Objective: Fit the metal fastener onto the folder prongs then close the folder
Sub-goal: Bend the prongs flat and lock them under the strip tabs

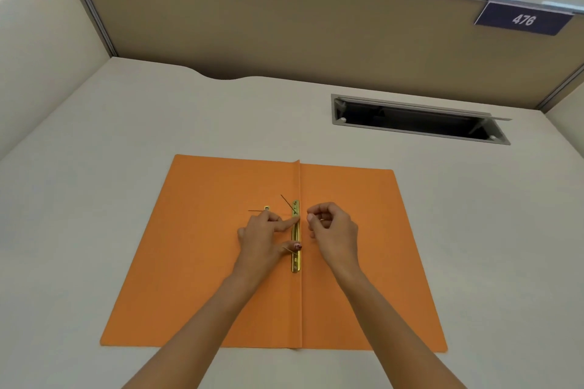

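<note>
An orange folder [202, 262] lies open and flat on the desk, its spine fold running down the middle. A gold metal fastener bar [295, 259] lies along the fold. My left hand [265, 240] presses on the bar, index fingertip near its upper end and thumb lower down. A thin prong [287, 201] sticks up through the bar's top hole, and another shows by my thumb. My right hand [331, 230] hovers just right of the bar, fingers curled, holding nothing I can see. A small gold piece [267, 208] lies on the left flap.
The folder sits on a pale desk [94, 199]. A grey cable slot [417, 120] is open at the back right. Beige partition walls [284, 25] close off the far and left sides, with a number plate and plant leaves at the top right.
</note>
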`<state>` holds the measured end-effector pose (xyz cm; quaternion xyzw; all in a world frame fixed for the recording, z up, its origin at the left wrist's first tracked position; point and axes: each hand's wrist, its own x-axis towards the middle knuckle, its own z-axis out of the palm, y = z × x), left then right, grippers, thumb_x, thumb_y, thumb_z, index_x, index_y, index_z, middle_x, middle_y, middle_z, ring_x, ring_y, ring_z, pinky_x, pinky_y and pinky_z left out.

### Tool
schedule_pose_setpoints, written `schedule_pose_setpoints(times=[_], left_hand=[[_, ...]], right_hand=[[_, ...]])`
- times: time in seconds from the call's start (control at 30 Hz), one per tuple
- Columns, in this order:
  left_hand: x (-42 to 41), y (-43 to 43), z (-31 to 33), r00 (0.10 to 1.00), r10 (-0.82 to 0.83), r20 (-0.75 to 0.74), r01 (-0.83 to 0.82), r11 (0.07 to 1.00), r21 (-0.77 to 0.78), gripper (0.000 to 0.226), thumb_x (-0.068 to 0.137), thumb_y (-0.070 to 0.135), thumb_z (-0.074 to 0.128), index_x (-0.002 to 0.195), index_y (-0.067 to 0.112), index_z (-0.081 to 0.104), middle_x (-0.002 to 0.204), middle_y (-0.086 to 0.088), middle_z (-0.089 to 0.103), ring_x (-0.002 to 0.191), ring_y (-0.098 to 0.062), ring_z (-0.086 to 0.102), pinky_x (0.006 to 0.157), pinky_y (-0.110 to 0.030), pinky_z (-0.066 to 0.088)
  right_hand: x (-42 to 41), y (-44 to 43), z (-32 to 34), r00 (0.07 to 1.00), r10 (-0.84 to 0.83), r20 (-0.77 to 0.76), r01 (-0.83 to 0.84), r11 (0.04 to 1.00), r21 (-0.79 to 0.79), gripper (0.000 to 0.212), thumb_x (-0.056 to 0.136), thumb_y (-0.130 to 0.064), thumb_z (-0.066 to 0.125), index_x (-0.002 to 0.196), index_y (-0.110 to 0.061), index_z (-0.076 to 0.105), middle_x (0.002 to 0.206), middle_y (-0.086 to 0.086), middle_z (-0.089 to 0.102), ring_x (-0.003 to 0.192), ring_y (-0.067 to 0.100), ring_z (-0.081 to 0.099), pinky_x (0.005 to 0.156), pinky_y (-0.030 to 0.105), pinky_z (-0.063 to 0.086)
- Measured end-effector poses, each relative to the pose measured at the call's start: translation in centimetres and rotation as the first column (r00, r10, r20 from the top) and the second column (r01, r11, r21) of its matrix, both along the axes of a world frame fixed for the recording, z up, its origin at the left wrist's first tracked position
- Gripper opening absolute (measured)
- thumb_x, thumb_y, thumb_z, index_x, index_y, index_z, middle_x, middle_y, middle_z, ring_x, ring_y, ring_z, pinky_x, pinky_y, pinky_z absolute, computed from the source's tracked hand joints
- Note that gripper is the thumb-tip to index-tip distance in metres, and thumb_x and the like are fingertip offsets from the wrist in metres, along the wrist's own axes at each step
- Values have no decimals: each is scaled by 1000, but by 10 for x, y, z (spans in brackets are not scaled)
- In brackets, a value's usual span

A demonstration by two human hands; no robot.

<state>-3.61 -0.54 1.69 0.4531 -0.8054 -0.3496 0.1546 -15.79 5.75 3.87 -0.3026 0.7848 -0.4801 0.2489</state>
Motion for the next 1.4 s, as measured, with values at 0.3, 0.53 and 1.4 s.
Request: schedule_pose_setpoints(times=[0.3,0.53,1.4], left_hand=[[-1,0,0,974,-49,221,74,992,-104,48,78,50,64,124,52,51,98,8,34,105,-17,39,74,-30,17],[1,2,-3,975,-41,218,69,990,-120,51,77,54,62,125,56,46,97,9,33,102,-16,39,73,-30,17],[0,3,0,977,-34,212,57,993,-104,49,78,53,63,125,53,49,96,8,34,96,-13,35,73,-30,16]], right_hand=[[0,-25,-13,988,95,-123,-96,995,0,12,81,-4,69,92,-9,71,80,3,68,68,4,61,60,8,48],[-6,-26,-22,942,132,-309,-136,991,8,6,81,-7,68,85,-11,69,84,5,66,69,5,55,64,3,39],[-20,-41,-29,803,237,-546,-289,957,-10,5,81,-5,68,87,-6,68,89,5,60,59,12,53,61,37,53]])
